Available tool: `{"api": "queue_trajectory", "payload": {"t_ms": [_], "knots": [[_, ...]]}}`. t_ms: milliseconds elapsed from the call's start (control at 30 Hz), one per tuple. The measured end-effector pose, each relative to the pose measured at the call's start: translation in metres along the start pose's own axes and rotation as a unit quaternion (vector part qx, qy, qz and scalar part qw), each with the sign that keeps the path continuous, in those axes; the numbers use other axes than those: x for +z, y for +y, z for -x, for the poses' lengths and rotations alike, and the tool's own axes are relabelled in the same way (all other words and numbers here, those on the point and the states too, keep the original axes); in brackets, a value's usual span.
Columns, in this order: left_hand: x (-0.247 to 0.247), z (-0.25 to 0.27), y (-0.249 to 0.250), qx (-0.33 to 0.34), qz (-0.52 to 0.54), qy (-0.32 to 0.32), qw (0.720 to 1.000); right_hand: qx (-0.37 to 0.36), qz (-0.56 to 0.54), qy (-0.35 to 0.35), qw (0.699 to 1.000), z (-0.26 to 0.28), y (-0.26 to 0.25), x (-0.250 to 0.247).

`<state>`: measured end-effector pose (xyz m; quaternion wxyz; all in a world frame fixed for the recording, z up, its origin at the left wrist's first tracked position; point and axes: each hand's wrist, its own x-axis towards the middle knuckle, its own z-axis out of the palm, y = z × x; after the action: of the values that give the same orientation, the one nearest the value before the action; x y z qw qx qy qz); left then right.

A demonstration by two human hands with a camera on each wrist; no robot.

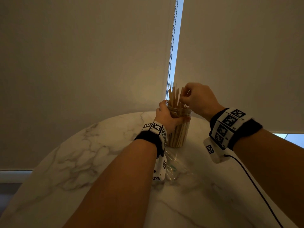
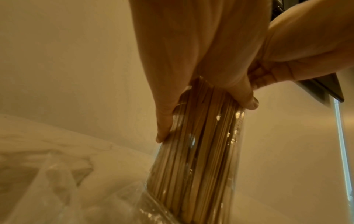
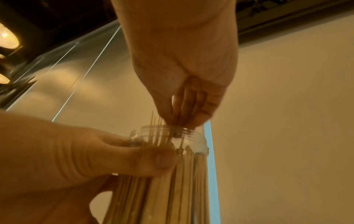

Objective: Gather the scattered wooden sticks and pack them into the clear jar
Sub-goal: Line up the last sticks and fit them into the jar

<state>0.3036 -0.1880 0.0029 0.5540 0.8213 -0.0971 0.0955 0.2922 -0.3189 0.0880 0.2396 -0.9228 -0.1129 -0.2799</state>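
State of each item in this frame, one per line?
clear jar: upright on the table, lid off, nearly full
wooden sticks: standing in the jar, tips above the rim
left hand: grips the jar
right hand: pinches sticks at the jar mouth
plastic bag: crumpled on the table

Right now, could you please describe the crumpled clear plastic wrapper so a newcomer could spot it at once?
Start at the round marble table, then find the clear jar of wooden sticks near its far edge. The plastic wrapper lies flat just in front of the jar: the only limp, glossy, see-through thing there.
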Motion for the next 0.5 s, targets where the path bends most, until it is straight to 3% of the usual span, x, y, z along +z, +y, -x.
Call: {"api": "queue_trajectory", "payload": {"t_ms": [67,167,233,333,500], "knots": [[0.0,-0.001,0.0,-0.003,0.003,0.002,1.0,0.022,0.045,-0.103,0.993,0.0,-0.002,-0.001],[0.0,-0.002,0.0,-0.009,-0.005,0.001,1.0,0.049,0.028,-0.176,0.983,-0.004,-0.006,-0.007],[0.0,-0.002,-0.001,-0.009,-0.008,0.001,1.0,0.062,0.007,-0.156,0.986,-0.008,-0.008,-0.008],[-0.001,-0.001,-0.001,-0.001,-0.003,0.002,1.0,0.026,-0.027,-0.045,0.998,-0.011,-0.009,-0.004],[0.0,-0.001,0.0,0.005,-0.007,0.005,1.0,-0.043,-0.059,-0.054,0.996,-0.006,-0.007,-0.001]]}}
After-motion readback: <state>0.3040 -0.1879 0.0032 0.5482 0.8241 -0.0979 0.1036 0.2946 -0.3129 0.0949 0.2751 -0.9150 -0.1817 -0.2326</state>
